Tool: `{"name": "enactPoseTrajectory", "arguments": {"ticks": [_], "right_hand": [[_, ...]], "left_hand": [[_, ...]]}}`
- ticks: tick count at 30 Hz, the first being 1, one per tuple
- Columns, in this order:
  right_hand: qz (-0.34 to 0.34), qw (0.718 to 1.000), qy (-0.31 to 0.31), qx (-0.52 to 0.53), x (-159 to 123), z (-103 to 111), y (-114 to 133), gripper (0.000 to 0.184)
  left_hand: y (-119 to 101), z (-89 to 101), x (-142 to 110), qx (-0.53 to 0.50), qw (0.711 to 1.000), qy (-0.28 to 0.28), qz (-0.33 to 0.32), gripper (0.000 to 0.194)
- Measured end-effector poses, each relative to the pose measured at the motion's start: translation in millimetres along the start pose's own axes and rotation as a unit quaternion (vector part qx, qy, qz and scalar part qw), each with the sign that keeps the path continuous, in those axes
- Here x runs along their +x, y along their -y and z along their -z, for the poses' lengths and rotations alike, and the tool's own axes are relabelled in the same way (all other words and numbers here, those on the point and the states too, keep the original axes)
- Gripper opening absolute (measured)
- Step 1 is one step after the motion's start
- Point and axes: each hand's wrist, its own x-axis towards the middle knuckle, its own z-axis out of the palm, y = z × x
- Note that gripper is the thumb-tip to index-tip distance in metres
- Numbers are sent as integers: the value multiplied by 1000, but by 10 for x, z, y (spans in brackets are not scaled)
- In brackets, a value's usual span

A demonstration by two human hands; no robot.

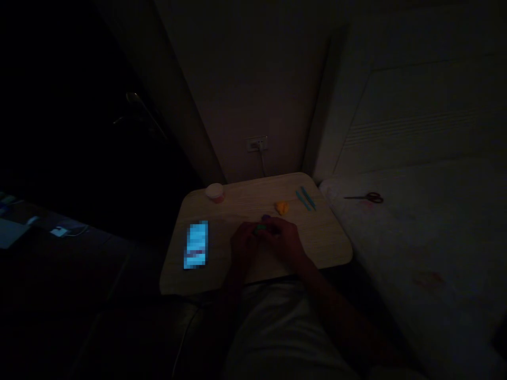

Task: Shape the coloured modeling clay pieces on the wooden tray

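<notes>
Very dim light. Pinched at the meeting point of both hands: a small bright-green lump of soft-looking, clay-like stuff [260, 229]. Left hand [242, 240] closed in from the left, right hand [283, 235] from the right; fingers curled, fingertips on the lump from both sides. Right in the grip, then, with neither hand clearly nearer. Long axis not readable: mostly covered by fingers, too small and dark.

Just beyond the grip, close by the right fingers: a small, dark-purple lump [265, 217], partly hidden. Contact with the fingers, cannot tell. Farther out and to the right: an irregular orange lump, clay-like [282, 207], apart from both hands. Past that, farther right: two slim teal tools [306, 199], side by side, long axes slanting back toward the near right.

Containers: one only made out, a round white-and-pink tub [215, 193], well beyond the grip to the left, upright. Pale top; lid or opening, cannot tell. Contents not visible.

Left of the left hand, well apart: a dark-edged phone with a glowing blue screen [196, 245]. Under everything: a pale, wood-grained tabletop with rounded corners [325, 240].
</notes>
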Motion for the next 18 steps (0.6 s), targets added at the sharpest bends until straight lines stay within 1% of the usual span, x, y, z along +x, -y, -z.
{"name": "enactPoseTrajectory", "arguments": {"ticks": [2,5,7,9,12,18], "right_hand": [[-13,1000,-6,-3,-14,-27,-1,15],[-24,999,-12,-22,-38,-61,9,27],[-17,999,-5,-44,-47,-65,23,32],[1,997,2,-83,-48,-57,35,28],[26,991,8,-133,-48,-42,39,20],[27,987,2,-155,-61,-40,30,23]], "left_hand": [[4,6,-9,14,1000,-8,0,26],[-7,10,-16,28,999,-25,-3,26],[-24,8,-15,40,999,-33,4,24],[-40,1,-12,50,998,-39,9,20],[-46,-15,-6,48,998,-41,1,17],[-24,-26,-15,52,998,-26,-20,25]]}}
